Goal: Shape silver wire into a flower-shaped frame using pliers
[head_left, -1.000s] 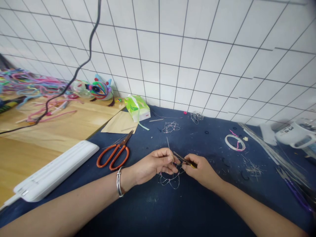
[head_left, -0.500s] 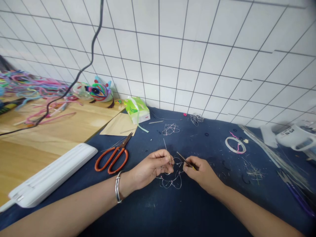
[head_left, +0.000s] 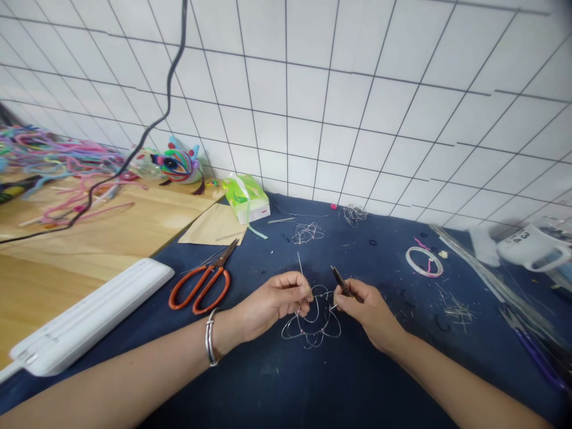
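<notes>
Between my hands is a looped wire frame [head_left: 314, 339], a ring of thin silvery petals with small pinkish beads where they join. My left hand [head_left: 286, 296] is closed, pinching the frame's left side; a straight wire end sticks up above its fingertips. Closed around a pair of dark-jawed pliers [head_left: 340, 277] is my right hand [head_left: 364, 307], the jaws pointing up and left, apart from the wire end. The right fingertips also touch the frame's right edge. Most of the pliers' handles are hidden in the palm.
Orange-handled scissors [head_left: 203, 286] and a white power strip [head_left: 93, 316] lie left. Behind are a tissue pack [head_left: 246, 199], another wire frame [head_left: 307, 233] and tangled wire [head_left: 354, 214]. Rightward are a tape roll [head_left: 424, 262], wire scraps [head_left: 458, 310], purple-handled pliers [head_left: 538, 354] and a white mug [head_left: 534, 247].
The pliers' jaws have swung more upright and away from the wire. The wire frame has turned and spread, showing more of its ring. The left hand stays nearly in place.
</notes>
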`<state>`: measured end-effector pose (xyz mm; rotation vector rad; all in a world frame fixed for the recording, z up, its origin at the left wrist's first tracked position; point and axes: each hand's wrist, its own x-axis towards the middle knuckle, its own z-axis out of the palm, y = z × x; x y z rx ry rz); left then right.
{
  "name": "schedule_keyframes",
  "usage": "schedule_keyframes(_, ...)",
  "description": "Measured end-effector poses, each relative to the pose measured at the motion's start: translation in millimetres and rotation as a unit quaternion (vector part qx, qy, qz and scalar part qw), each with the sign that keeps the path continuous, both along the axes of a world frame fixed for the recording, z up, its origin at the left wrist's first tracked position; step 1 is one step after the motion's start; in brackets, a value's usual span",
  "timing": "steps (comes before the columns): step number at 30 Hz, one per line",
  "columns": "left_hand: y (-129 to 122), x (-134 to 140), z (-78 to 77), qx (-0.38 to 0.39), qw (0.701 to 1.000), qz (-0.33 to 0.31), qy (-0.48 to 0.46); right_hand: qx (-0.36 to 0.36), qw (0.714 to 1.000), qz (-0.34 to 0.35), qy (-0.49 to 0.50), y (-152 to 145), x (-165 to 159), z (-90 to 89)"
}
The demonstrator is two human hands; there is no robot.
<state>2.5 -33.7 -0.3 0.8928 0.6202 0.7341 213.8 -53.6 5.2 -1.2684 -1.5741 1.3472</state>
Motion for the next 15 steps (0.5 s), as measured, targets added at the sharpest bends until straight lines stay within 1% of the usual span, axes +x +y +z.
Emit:
schedule_keyframes(6,-1.3,0.4,1.1,0.011,1.000,0.002,0.017,0.000,1.000,0.002,0.008,-1.1,-0.1,-0.4)
schedule_keyframes(12,-1.7,1.0,1.5,0.020,0.999,-0.003,0.026,0.016,1.000,-0.011,-0.005,-2.4,-2.1,1.0)
schedule_keyframes(15,-1.8,0.6,1.6,0.026,0.999,-0.005,0.031,0.010,1.000,-0.001,-0.014,-2.0,-1.9,3.5)
